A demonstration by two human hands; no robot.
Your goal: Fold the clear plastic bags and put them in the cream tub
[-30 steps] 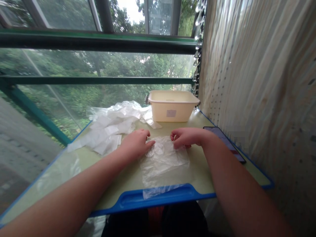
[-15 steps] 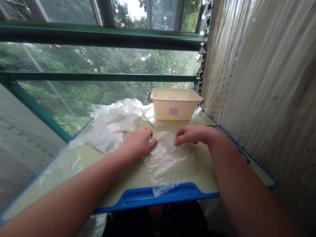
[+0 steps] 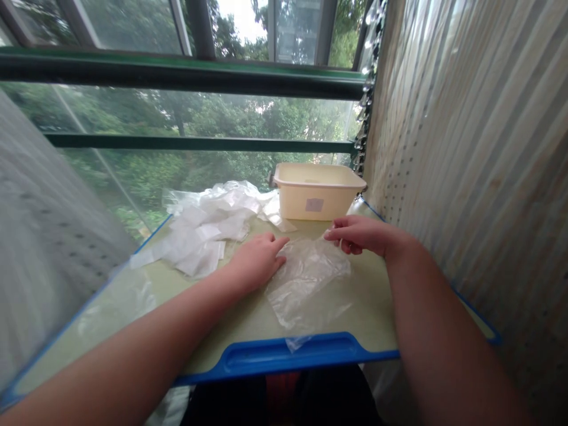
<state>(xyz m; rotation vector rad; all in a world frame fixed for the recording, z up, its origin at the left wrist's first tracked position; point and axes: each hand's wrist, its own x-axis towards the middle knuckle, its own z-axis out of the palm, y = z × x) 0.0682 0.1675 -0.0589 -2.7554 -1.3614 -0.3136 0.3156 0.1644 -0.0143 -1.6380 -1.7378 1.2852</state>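
A crumpled clear plastic bag [image 3: 306, 278] lies on the table in front of me, its near corner reaching the blue edge. My right hand [image 3: 355, 234] pinches the bag's far right corner between thumb and finger. At the bag's far left side rests my left hand [image 3: 261, 257], index finger and thumb apart, the fingertips at the film's edge. Beyond my left hand spreads a heap of clear and whitish plastic bags [image 3: 199, 228].
A cream plastic bin [image 3: 313, 201] with a small label stands at the table's back. The table [image 3: 373, 313] has a blue rim with a front groove. Another thin clear bag [image 3: 119, 302] lies at the left. A curtain [image 3: 461, 148] hangs at the right, windows ahead.
My right hand has moved away and to the right, drawing the bag's corner with it. The bag is spread flatter, and its near corner has slid back slightly. My left index finger has straightened.
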